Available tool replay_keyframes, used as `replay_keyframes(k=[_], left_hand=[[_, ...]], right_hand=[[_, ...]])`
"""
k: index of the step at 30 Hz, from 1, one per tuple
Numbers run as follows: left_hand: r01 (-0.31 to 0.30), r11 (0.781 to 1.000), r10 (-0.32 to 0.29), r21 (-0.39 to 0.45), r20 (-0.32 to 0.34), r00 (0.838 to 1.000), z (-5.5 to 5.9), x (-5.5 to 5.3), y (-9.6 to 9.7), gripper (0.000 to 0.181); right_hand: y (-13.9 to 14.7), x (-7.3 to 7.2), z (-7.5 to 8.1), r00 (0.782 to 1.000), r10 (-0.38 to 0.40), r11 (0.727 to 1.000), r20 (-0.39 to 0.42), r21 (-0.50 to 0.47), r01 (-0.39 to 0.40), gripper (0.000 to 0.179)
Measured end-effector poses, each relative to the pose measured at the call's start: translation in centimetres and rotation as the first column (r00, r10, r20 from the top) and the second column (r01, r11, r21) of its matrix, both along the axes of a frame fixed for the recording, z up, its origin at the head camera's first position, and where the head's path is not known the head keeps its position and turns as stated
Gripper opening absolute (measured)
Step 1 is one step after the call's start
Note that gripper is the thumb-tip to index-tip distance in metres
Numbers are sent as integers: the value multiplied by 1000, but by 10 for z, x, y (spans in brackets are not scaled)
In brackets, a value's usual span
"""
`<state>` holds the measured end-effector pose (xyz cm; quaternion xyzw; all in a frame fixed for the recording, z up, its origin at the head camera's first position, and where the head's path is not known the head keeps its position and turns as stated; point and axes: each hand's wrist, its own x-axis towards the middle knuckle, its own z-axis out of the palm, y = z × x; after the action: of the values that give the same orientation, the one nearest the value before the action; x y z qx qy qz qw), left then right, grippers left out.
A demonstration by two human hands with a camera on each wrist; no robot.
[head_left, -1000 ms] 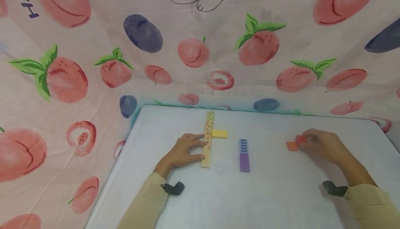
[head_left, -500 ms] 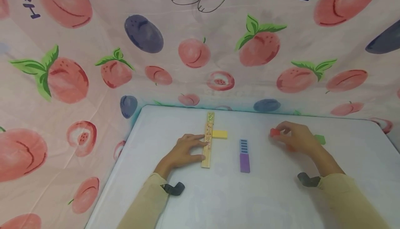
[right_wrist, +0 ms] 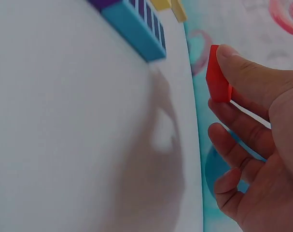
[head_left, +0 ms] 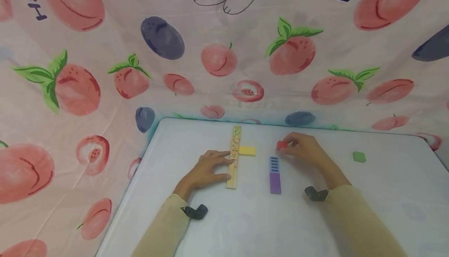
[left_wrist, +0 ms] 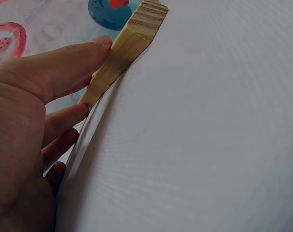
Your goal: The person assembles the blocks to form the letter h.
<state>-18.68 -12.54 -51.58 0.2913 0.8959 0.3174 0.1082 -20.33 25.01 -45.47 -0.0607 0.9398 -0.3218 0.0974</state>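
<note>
The right hand (head_left: 304, 148) pinches a red block (head_left: 281, 145); too low, it could hit the striped block (head_left: 274, 164). The left hand's (head_left: 206, 170) straight fingers, pressing, could slide the wooden strip (head_left: 232, 183).

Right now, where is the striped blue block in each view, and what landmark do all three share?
Head: right of centre, below mid-height: striped blue block, touching the purple block.
Left wrist: not in the picture.
Right wrist: near the top, about the middle, up and left of the red block in the right hand.
Shared landmark: the white table, in all three.
</note>
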Motion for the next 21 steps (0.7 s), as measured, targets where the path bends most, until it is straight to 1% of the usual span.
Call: replay_keyframes(k=[4,6,11,16,18,21], left_hand=[[0,1000,0,5,-5,1000,0,0,0,55],[0,1000,0,8,-8,1000,0,1,0,54],[-5,1000,5,-9,-12,1000,0,1,0,55],[-5,1000,5,-9,-12,1000,-1,0,0,54],[-6,1000,5,-9,-7,1000,-1,0,0,54],[-9,1000,9,-17,-1,1000,-1,0,0,54]], right_hand=[[-16,-3,-3,998,-22,1000,64,-9,22,38],[-24,-5,-5,997,-10,1000,80,-16,12,38],[-40,-11,-13,995,45,999,83,-19,-44,37],[-53,-14,-16,990,32,999,134,17,-35,37],[-58,-15,-15,988,19,999,150,44,-26,36],[-62,-15,-15,986,20,997,167,68,-32,35]])
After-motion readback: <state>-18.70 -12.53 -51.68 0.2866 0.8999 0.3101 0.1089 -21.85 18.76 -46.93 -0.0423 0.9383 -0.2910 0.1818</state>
